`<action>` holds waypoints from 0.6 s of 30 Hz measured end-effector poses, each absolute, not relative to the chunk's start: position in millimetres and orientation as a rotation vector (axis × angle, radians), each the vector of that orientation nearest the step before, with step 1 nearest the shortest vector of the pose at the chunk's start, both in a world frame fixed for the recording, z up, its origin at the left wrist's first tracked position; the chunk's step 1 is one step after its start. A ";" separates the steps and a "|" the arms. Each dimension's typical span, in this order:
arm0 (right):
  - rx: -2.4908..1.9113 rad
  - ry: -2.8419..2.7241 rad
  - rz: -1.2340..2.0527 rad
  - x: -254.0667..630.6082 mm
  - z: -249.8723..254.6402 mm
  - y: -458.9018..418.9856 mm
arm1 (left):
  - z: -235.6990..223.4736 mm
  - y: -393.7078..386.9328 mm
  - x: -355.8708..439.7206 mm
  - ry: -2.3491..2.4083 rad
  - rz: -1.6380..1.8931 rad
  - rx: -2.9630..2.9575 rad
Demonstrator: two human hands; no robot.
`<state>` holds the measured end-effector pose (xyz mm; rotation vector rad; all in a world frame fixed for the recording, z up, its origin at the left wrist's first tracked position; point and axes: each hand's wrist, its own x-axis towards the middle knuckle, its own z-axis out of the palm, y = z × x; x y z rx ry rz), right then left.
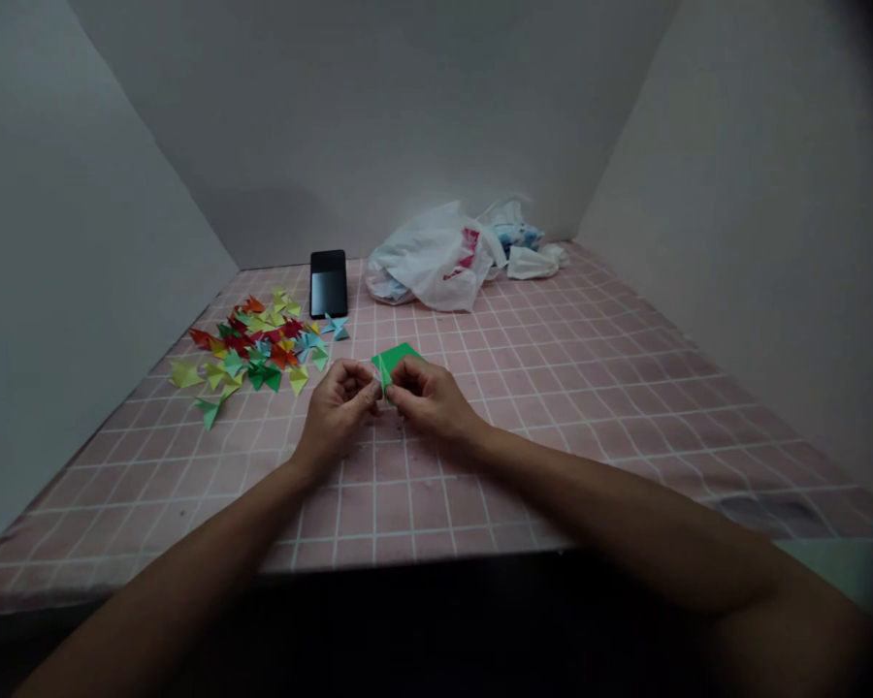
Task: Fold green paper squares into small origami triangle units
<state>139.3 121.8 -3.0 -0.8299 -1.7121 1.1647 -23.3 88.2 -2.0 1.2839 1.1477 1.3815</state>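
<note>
Between my two hands is a small piece of folded green paper (385, 376), with a paler edge showing along one side. My left hand (341, 402) pinches it from the left, thumb against curled fingers. From the right, my right hand (435, 396) grips it between thumb and fingertips. The fingers cover much of the piece. Just beyond the hands a flat sheet of green paper (402, 354) shows; whether it is separate from the held piece I cannot tell.
Several folded paper pieces (262, 376) in red, yellow, green and blue lie scattered to the left. A black phone (328, 285) lies behind them. A white plastic bag (433, 257) and a smaller blue-and-white bundle (520, 237) rest by the back wall. A pink checked cloth (553, 388) covers the table.
</note>
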 end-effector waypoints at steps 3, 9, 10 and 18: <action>-0.836 -1.785 1.053 139.4 -1.9 119.6 | -0.6 86.2 -22.6 1.148 1.349 1.325; -0.844 -1.830 1.030 140.5 -3.8 120.1 | 0.0 85.1 -22.0 1.168 1.362 1.397; -0.833 -1.825 1.044 140.2 -4.6 120.6 | -0.6 85.2 -21.9 1.179 1.371 1.417; -0.762 -1.749 1.167 139.0 -7.2 121.8 | 0.0 83.1 -19.3 1.211 1.392 1.486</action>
